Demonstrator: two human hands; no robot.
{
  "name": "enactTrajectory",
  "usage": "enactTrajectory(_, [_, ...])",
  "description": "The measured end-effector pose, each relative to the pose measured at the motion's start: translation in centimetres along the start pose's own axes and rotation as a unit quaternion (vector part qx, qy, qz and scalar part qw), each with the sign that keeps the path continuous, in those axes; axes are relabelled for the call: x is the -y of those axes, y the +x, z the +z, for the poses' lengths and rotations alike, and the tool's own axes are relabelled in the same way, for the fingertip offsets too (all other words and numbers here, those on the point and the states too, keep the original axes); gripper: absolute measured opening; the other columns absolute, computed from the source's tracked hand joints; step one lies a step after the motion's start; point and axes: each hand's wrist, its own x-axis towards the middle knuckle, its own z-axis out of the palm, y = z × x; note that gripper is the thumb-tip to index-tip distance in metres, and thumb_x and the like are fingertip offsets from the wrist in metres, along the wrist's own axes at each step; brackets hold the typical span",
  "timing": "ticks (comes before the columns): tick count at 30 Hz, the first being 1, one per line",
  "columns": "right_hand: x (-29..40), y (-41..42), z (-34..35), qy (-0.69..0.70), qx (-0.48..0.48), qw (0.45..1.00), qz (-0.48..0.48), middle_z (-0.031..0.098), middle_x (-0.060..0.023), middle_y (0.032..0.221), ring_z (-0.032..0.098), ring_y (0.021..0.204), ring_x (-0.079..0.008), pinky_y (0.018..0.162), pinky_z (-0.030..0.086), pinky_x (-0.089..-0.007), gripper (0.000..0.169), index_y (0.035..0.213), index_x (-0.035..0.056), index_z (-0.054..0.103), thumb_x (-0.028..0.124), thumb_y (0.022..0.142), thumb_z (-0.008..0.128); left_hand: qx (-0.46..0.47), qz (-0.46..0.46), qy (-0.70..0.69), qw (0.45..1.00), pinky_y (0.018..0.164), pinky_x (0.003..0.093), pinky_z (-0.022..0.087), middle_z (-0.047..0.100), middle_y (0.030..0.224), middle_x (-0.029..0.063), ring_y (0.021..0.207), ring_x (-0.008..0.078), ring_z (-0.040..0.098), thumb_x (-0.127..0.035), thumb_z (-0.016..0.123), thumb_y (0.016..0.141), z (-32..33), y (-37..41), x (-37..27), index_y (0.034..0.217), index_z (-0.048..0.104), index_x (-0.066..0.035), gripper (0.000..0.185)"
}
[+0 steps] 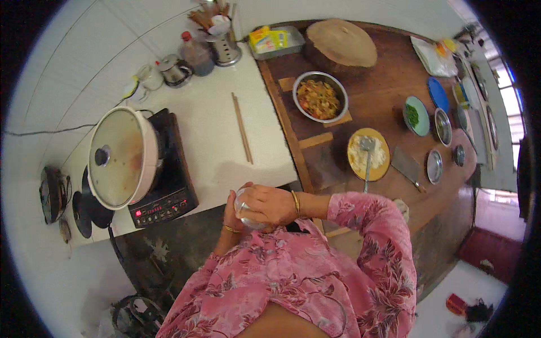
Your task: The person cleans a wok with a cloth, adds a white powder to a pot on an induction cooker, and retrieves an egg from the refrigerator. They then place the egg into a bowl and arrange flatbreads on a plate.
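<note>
Close to my body, at the counter's front edge, both hands are around a shiny silvery container (pixel 245 208). My left hand (pixel 230 214) supports its left side. Fingers spread, my right hand (pixel 270 205) lies over its top and right side and hides much of it; what is inside cannot be seen. Ahead on the white counter (pixel 207 126) lies a pair of wooden chopsticks (pixel 241 129). To the left, a wide pan with a glass lid (pixel 120 156) stands on a black induction cooker (pixel 169 186) whose display is lit red.
Right, on a brown wooden table (pixel 380 93): a metal bowl of cooked food (pixel 320 99), a yellow bowl (pixel 383 139) with white food and a spatula (pixel 367 145), a cleaver (pixel 405 164), a bowl of chopped greens (pixel 418 116). Behind: a red-capped bottle (pixel 196 57), a metal utensil holder (pixel 225 50).
</note>
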Motion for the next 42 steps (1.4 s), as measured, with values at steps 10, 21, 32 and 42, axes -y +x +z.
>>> enactTrajectory(10, [-0.2, 1.0, -1.3, 0.065, 0.009, 0.914, 0.400, 0.038, -0.0236, 0.125, 0.039, 0.114, -0.0411, 0.095, 0.035, -0.0447, 0.075, 0.125, 0.0097, 0.041, 0.035, 0.063, 0.074, -0.029, 0.166, 0.022, 0.985, 0.093, 0.0417, 0.041, 0.051, 0.119, 0.0125, 0.109, 0.0264, 0.050, -0.037, 0.027, 0.095, 0.1, 3.1, -1.8, 0.122, 0.042, -0.006, 0.045])
enactTrajectory(21, [-3.9, 0.6, -2.5, 0.057, 0.008, 0.978, 0.200, 0.041, -0.0193, 0.123, 0.041, 0.113, -0.0363, 0.094, 0.036, -0.0427, 0.071, 0.123, 0.0090, 0.042, 0.020, 0.060, 0.074, -0.036, 0.089, -0.033, 0.995, 0.094, 0.0438, 0.041, 0.051, 0.121, 0.0150, 0.111, 0.0292, 0.049, -0.045, 0.020, 0.094, -1.7, 2.2, -3.1, 0.125, 0.041, -0.005, 0.054])
enactTrajectory(32, [-11.4, -6.5, 4.5, -0.171, 0.089, 0.837, 0.512, 0.032, -0.0182, 0.133, 0.032, 0.121, -0.0380, 0.102, 0.024, -0.0490, 0.078, 0.128, 0.0102, 0.039, 0.032, 0.063, 0.075, -0.029, 0.141, -0.086, 0.986, 0.102, 0.0458, 0.030, 0.041, 0.133, 0.0105, 0.122, 0.0289, 0.039, -0.047, 0.018, 0.094, -4.5, 5.7, -6.0, 0.132, 0.036, -0.007, 0.058])
enactTrajectory(42, [-25.1, 2.7, -0.2, -0.138, -0.186, 0.866, 0.444, 0.052, -0.0170, 0.109, 0.056, 0.094, -0.0327, 0.079, 0.047, -0.0415, 0.044, 0.116, 0.0065, 0.049, 0.016, 0.076, 0.064, -0.074, 0.153, -0.103, 0.980, 0.102, 0.0464, 0.031, 0.041, 0.133, 0.0106, 0.123, 0.0289, 0.038, -0.048, 0.019, 0.094, -4.1, 5.7, -6.7, 0.131, 0.037, -0.006, 0.059])
